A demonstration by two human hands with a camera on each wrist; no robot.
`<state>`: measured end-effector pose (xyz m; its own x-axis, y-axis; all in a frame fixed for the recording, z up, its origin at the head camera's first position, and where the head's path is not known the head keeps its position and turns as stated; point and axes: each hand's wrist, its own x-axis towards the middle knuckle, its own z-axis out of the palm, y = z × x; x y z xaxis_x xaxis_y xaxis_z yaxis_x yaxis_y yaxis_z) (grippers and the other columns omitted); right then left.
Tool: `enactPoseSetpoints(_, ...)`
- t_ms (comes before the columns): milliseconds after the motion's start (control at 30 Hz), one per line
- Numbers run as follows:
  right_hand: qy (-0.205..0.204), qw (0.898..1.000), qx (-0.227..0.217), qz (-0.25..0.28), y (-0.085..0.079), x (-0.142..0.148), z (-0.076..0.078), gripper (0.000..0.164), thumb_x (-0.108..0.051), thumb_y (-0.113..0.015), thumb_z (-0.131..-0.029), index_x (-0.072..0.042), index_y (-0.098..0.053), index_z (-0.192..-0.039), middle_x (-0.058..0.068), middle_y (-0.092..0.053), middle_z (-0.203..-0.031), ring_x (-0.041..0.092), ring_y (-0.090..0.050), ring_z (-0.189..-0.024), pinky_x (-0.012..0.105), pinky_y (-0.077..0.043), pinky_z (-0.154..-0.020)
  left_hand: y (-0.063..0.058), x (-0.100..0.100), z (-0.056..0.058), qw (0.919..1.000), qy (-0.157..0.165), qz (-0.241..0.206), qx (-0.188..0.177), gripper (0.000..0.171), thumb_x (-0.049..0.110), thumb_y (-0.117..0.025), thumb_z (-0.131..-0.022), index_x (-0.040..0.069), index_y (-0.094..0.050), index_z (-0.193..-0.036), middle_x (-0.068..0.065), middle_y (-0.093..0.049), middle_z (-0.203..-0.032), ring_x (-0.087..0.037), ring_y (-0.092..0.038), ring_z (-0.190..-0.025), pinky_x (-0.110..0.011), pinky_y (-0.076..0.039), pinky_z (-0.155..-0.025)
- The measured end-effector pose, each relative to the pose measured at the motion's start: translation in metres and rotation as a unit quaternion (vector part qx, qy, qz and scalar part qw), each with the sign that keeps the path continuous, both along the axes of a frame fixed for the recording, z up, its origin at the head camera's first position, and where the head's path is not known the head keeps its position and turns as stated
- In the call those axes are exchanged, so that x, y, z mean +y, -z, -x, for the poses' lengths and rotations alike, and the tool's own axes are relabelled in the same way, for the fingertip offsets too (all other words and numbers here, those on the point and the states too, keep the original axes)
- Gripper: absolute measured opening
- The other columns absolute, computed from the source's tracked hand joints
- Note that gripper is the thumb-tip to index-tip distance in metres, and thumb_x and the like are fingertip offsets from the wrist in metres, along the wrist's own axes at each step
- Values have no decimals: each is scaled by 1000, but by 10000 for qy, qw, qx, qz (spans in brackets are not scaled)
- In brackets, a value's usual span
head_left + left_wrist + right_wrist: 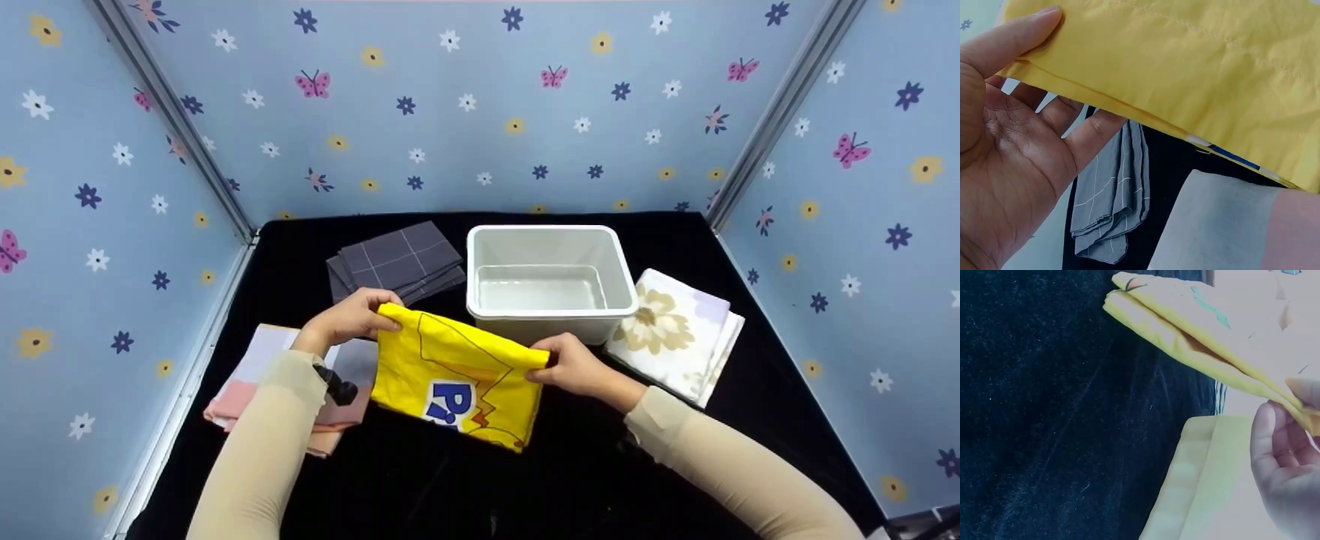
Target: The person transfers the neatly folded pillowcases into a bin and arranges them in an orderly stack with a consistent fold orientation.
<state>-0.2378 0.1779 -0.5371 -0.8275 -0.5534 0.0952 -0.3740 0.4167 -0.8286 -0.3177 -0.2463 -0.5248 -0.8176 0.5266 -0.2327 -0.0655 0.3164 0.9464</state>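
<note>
Near bin rim (pixel 553 313), yellow cloth (pixel 459 375)

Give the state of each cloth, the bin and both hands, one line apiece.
Yellow cloth: folded, held up
Left hand: pinching yellow cloth
Right hand: pinching yellow cloth
White bin: upright, uncovered
Grey checked cloth: folded, lying
Pink-and-grey cloth: folded, lying
Floral cloth: folded, lying

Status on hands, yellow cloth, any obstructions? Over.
Left hand and right hand pinching folded yellow cloth by its upper corners. Cloth held off the black table covering. Opening of white bin unobstructed.
</note>
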Motion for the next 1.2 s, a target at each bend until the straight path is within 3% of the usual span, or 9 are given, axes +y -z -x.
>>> enactPoseSetpoints(333, -107, 9992, 84, 387, -3, 1, 2, 15, -1, -85, -88, 2, -80, -102, 20, -79, -99, 7, -64, -85, 19, -54, -78, -10, -1, -4, 9997, 105, -211, 38, 16, 0, -75, -98, 9, -72, -111, -1, -71, -105, -15, -70, -92, -30, -66, -82)
enactPoseSetpoints(667, -164, 9970, 329, 688, -16, 6, 3, 12, 0, -81, -91, 3, -77, -102, 17, -76, -95, 4, -63, -81, 20, -54, -73, -19, 0, -4, 9990, 186, -345, 200, 16, 1, -76, -98, 5, -70, -113, -2, -72, -106, -17, -71, -92, -31, -67, -84)
enactPoseSetpoints(867, -18, 9966, 315, 757, -26, 8, 6, 13, 1, -78, -93, 5, -77, -106, 20, -77, -97, 5, -65, -85, 21, -56, -79, -24, 3, -5, 9981, 207, -537, 233, 15, -3, -72, -99, 5, -70, -112, 0, -73, -103, -15, -71, -90, -31, -67, -83)
enactPoseSetpoints(1067, 190, 9957, 197, 888, -38, 11, 9, 8, 3, -73, -95, 9, -72, -100, 19, -70, -87, 6, -60, -76, 19, -53, -71, -29, 9, -4, 9969, 71, -695, 363, 17, -3, -72, -100, 12, -71, -108, 0, -73, -101, -14, -71, -90, -30, -67, -82)
enactPoseSetpoints(1200, 359, 9935, 131, 1073, -43, 15, 10, 12, 4, -72, -96, 11, -72, -105, 22, -72, -91, 6, -61, -76, 19, -53, -71, -31, 13, -5, 9949, -49, -908, 429, 17, -2, -74, -99, 12, -72, -108, -2, -71, -100, -14, -70, -87, -29, -66, -80)
